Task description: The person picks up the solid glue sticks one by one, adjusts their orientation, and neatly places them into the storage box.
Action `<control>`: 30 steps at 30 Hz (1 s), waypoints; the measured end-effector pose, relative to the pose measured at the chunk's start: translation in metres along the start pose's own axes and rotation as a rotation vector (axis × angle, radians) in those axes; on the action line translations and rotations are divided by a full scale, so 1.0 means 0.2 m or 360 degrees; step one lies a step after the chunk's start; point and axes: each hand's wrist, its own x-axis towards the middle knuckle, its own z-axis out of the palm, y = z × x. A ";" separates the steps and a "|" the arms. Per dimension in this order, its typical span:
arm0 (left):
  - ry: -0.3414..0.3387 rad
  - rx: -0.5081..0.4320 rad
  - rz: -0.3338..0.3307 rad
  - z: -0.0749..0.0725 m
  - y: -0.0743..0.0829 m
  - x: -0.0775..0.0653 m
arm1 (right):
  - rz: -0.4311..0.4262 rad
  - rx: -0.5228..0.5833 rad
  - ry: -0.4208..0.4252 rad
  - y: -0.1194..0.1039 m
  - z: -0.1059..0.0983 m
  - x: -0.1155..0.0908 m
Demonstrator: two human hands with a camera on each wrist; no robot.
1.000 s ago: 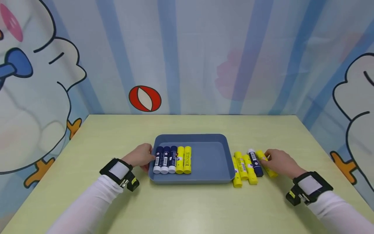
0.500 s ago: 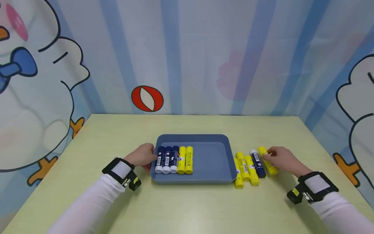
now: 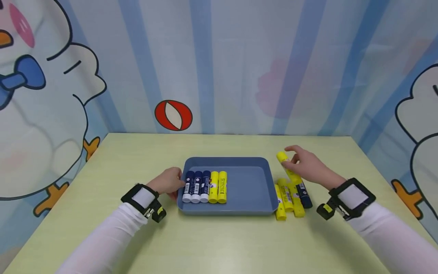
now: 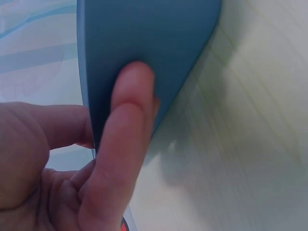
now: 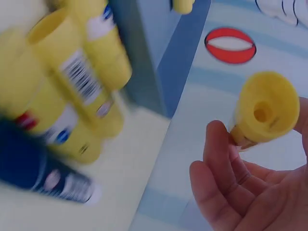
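My left hand (image 3: 167, 182) pinches the left wall of the blue-grey tray (image 3: 251, 190), its fingers (image 4: 126, 125) on the outside and the thumb over the rim. In the tray, upright side by side at the left, lie dark blue glue sticks (image 3: 196, 186) with white ends and two yellow glue sticks (image 3: 222, 187). My right hand (image 3: 308, 166) pinches another yellow glue stick (image 5: 268, 103) above the table, right of the tray. It is tilted, and its hollow end faces the right wrist camera. Below it lie several yellow glue sticks (image 3: 285, 195) and a dark blue one (image 3: 304, 197).
The loose glue sticks lie close against the tray's right side, the nearest one overlapping its corner in the head view. A pale yellow table (image 3: 219, 243) carries everything. Behind it hangs a striped blue backdrop (image 3: 236, 76) with cartoon figures.
My right hand has picked up the rightmost yellow glue stick and moved it up and left, over the dark blue one. The left hand stays on the tray.
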 end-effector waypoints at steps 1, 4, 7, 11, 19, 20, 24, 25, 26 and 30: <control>-0.0003 -0.0004 0.0001 0.00 0.00 0.00 | -0.0025 -0.0011 -0.0016 -0.03 0.01 0.02; -0.0003 -0.0009 0.0000 0.01 -0.01 0.01 | -0.0097 -0.0071 -0.0081 -0.11 0.05 0.07; -0.0002 -0.0015 -0.0010 0.01 -0.02 0.01 | -0.0107 -0.0151 -0.0140 -0.17 0.10 0.12; -0.0006 -0.0013 -0.0027 0.01 -0.02 0.02 | -0.0046 -0.0272 -0.0182 -0.22 0.17 0.17; -0.0012 0.0009 -0.0056 0.01 -0.02 0.03 | 0.0070 -0.0477 -0.0234 -0.25 0.31 0.22; -0.0012 0.0011 -0.0062 0.01 -0.02 0.03 | 0.0082 -0.0506 -0.0237 -0.25 0.33 0.23; -0.0010 0.0014 -0.0057 0.01 -0.02 0.03 | 0.0053 -0.0667 -0.0195 -0.25 0.38 0.23; -0.0010 0.0016 -0.0048 0.01 -0.02 0.03 | 0.0032 -0.0708 -0.0175 -0.26 0.39 0.23; -0.0009 0.0016 -0.0044 0.01 -0.02 0.03 | 0.0007 -0.0748 -0.0153 -0.26 0.40 0.23; -0.0006 0.0020 -0.0035 0.01 -0.02 0.03 | -0.0067 -0.0829 -0.0090 -0.24 0.42 0.23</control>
